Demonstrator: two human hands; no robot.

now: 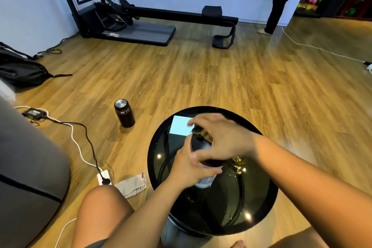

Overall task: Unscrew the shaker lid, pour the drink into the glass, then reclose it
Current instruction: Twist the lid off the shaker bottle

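A pale grey shaker bottle [203,182] stands on the round black glass table [259,213]. My left hand [187,165] is wrapped around its body. My right hand [223,139] comes from above and grips its dark lid [198,143], fingers curled around the cap. Just right of the shaker, under my right wrist, a glass [239,164] with yellowish contents is partly hidden.
A white card [179,127] lies at the table's far edge. On the floor stand a dark flask [124,113], a power strip with cables [103,177] and a folded cloth [132,184]. A grey sofa is at left, a person stands far right.
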